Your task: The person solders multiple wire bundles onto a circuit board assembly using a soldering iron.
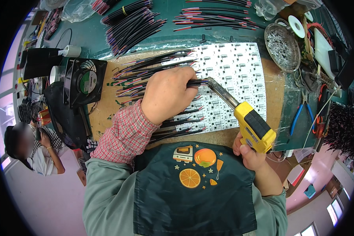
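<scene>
My left hand is closed over a black-sleeved cable, whose end pokes out past my fingers above a white circuit board panel. My right hand grips the handle of a yellow and black soldering gun. Its dark metal tip points up and left and meets the cable end, or nearly so; I cannot tell if they touch. Small black components dot the panel in rows. Several more black cables with coloured wire ends lie along its left side, partly hidden by my left hand and sleeve.
A small black fan stands at the left. Bundled cables lie at the back. An oval metal dish of grey scraps, blue-handled pliers and a white spool are on the right. Another person sits at far left.
</scene>
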Tool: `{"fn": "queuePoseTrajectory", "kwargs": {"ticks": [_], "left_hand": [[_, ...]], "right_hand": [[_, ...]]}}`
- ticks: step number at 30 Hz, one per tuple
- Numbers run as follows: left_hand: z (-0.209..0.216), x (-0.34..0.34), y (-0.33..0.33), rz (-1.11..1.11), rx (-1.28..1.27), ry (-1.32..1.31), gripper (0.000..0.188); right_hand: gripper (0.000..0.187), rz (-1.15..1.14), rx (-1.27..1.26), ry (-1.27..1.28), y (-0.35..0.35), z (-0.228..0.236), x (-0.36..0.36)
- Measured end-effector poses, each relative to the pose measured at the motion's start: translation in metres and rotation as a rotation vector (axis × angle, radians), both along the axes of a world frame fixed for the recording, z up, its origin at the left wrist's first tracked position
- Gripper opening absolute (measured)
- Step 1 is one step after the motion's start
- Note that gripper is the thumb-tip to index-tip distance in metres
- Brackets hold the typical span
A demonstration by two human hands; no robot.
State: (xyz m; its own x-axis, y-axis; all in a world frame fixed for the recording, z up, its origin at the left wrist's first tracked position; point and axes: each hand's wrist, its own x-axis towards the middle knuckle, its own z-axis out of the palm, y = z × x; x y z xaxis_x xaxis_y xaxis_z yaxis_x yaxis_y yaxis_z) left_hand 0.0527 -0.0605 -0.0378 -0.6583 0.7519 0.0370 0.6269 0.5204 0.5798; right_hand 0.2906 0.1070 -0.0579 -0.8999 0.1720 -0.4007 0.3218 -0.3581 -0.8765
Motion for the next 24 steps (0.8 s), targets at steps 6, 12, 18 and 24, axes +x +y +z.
{"fn": "queuePoseTrajectory", "kwargs": {"ticks": [6, 12, 18, 24], "left_hand": [[0.0, 0.0, 0.0, 0.007, -0.009, 0.0, 0.012], [0.001, -0.001, 0.001, 0.017, -0.009, -0.038, 0.011], [0.001, -0.005, 0.0, -0.013, 0.04, -0.055, 0.012], [0.001, -0.003, -0.001, -0.027, 0.035, -0.04, 0.012]], "right_hand": [[0.07, -0.024, -0.074, 0.023, 0.001, 0.007, -0.005], [0.016, 0.034, -0.109, 0.052, 0.007, 0.011, -0.002], [0.065, -0.014, -0.02, 0.009, 0.001, 0.008, 0.001], [0.057, 0.03, 0.051, -0.029, 0.002, 0.002, 0.007]]}}
